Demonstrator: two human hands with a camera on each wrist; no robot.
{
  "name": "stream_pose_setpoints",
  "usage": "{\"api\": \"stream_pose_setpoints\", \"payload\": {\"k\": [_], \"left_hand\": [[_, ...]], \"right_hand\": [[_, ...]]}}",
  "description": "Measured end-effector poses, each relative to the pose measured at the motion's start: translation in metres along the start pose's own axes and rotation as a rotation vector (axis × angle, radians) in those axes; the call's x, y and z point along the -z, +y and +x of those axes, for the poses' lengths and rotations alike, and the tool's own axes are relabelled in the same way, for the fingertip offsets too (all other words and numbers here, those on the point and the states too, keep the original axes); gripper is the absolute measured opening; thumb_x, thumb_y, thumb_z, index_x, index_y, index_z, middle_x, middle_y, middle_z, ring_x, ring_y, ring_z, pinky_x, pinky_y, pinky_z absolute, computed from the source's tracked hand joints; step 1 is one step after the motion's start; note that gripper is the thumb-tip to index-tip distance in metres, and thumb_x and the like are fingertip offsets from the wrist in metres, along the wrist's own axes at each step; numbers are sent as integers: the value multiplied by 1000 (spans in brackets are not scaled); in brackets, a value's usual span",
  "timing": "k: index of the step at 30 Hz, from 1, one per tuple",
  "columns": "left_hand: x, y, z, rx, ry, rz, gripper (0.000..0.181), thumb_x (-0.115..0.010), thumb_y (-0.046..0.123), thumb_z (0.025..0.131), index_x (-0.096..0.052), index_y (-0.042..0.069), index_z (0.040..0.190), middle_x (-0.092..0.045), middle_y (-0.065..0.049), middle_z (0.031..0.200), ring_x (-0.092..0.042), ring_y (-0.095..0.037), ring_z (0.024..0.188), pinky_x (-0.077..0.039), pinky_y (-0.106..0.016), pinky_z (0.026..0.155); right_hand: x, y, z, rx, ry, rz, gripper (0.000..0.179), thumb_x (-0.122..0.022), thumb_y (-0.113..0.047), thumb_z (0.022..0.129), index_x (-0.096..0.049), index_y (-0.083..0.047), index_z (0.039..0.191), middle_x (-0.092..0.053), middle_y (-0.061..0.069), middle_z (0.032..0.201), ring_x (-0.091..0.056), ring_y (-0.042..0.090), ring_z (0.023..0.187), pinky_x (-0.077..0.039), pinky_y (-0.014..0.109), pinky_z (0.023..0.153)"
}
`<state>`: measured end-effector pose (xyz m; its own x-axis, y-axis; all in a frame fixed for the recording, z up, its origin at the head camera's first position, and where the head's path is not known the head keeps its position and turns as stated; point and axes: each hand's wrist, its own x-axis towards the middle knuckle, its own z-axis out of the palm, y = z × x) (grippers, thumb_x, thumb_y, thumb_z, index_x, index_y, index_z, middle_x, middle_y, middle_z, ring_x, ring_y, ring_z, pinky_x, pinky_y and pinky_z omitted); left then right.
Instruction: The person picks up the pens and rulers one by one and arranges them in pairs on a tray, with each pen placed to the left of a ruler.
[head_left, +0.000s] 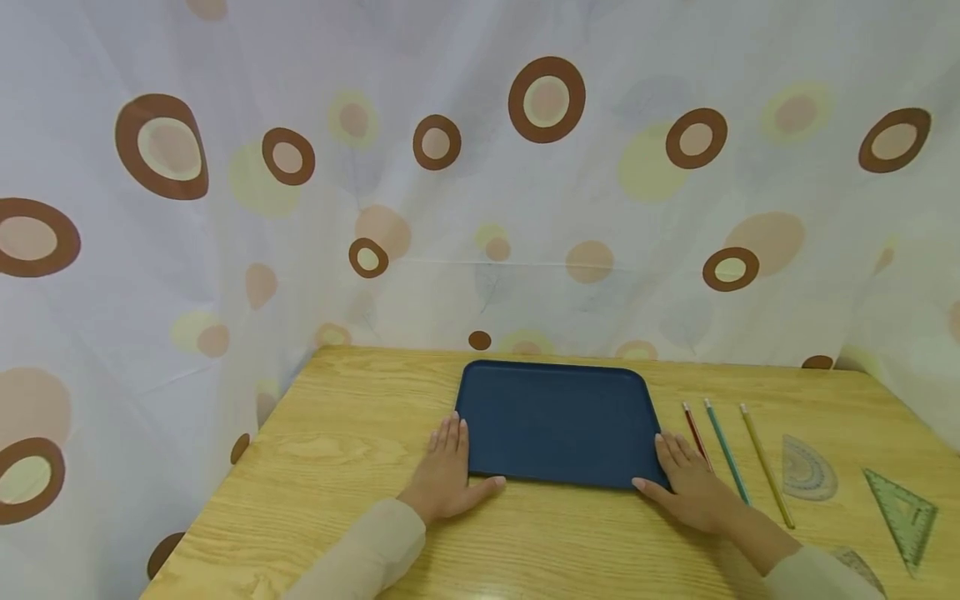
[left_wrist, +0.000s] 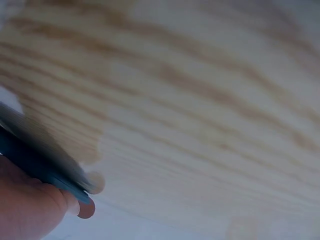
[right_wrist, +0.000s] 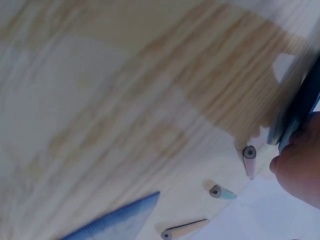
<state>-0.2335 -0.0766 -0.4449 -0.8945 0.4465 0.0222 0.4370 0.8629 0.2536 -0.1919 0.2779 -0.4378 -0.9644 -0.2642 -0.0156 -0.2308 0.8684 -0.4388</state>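
Note:
A dark blue rectangular tray lies flat on the wooden table. At its front left corner is my left hand, fingers straight along the left side and thumb at the front edge. My right hand mirrors it at the front right corner, fingertips touching the right side and thumb at the front edge. Part of the left hand shows against the tray's edge in the left wrist view. The right wrist view has the right hand beside the tray's edge.
Right of the tray lie a red pencil, a teal pencil and a yellow pencil. Farther right are a clear protractor and a green set square. Another clear piece is partly hidden by my right sleeve. A patterned curtain hangs behind the table.

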Motion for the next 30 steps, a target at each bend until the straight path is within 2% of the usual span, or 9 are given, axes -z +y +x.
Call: {"api": "stream_pose_setpoints", "payload": {"k": [4, 9, 13, 22, 30], "left_hand": [[0, -3, 2, 7, 3, 23, 99, -39, 68, 86, -13, -7, 146, -8, -26, 153, -8, -39, 143, -16, -48, 116], [6, -13, 6, -10, 48, 13, 99, -41, 68, 86, -11, -5, 147, -6, -24, 154, -7, -39, 143, -15, -50, 116], [9, -17, 9, -26, 57, 29, 100, -43, 67, 85, -12, -5, 147, -7, -23, 155, -8, -38, 143, -16, -49, 116], [8, -21, 14, -31, 34, 52, 104, -46, 69, 82, -12, -5, 146, -8, -23, 154, -9, -37, 143, -16, -48, 116], [2, -28, 21, 7, 3, 48, 108, -43, 75, 80, -10, -3, 147, -8, -21, 155, -8, -33, 144, -14, -46, 117]], "right_hand": [[1, 1, 1, 13, 28, -36, 86, -52, -47, 91, -22, 19, 138, -16, 40, 144, -12, 57, 132, -13, 69, 103], [4, -2, 5, 36, 94, -82, 86, -53, -48, 90, -24, 16, 139, -21, 38, 144, -21, 56, 130, -22, 67, 102], [3, -5, 9, 35, 105, -106, 88, -53, -51, 89, -24, 15, 140, -22, 37, 145, -24, 55, 130, -26, 65, 101], [-3, -6, 17, 7, 85, -73, 97, -55, -53, 86, -17, 19, 139, -14, 40, 145, -15, 57, 132, -17, 66, 105], [-6, -1, 21, 2, 76, -52, 103, -57, -55, 84, -12, 18, 141, -8, 39, 147, -9, 55, 134, -9, 65, 107]]}}
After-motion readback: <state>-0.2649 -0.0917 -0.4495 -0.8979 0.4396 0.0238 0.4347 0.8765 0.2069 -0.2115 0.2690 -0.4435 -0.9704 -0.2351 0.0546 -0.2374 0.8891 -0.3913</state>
